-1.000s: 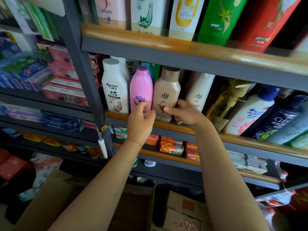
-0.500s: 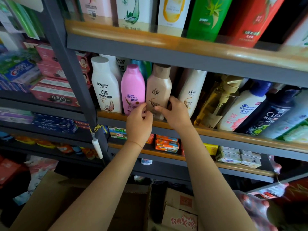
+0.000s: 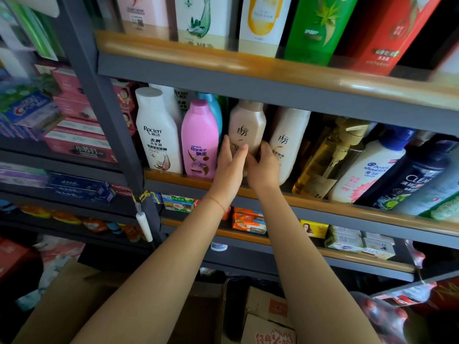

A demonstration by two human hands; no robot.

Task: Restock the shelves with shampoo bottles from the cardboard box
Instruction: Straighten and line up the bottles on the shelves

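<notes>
A beige shampoo bottle [image 3: 248, 125] stands on the middle shelf [image 3: 323, 203] between a pink Rejoice bottle [image 3: 200, 140] and a white bottle [image 3: 289, 139]. My left hand [image 3: 229, 167] lies with straight fingers against the beige bottle's lower left side. My right hand [image 3: 264, 167] curls round its lower right, thumb across the front. The bottle's base is hidden behind both hands. A white Raclen bottle [image 3: 159, 135] stands at the shelf's left end. An open cardboard box [image 3: 74, 306] sits on the floor below my left arm.
A pump bottle [image 3: 330, 160], a Head & Shoulders bottle [image 3: 367, 170] and a dark Clear bottle [image 3: 417, 180] lean at the right. Tall boxed bottles fill the upper shelf [image 3: 248, 63]. Soap bars [image 3: 248, 219] lie below. A grey upright post [image 3: 106, 115] separates toothpaste shelves at left. More cartons [image 3: 268, 319] sit on the floor.
Both hands slid up the beige bottle. My left hand went from curled near the pink bottle to flat against the beige one, and the beige bottle now stands a little farther back.
</notes>
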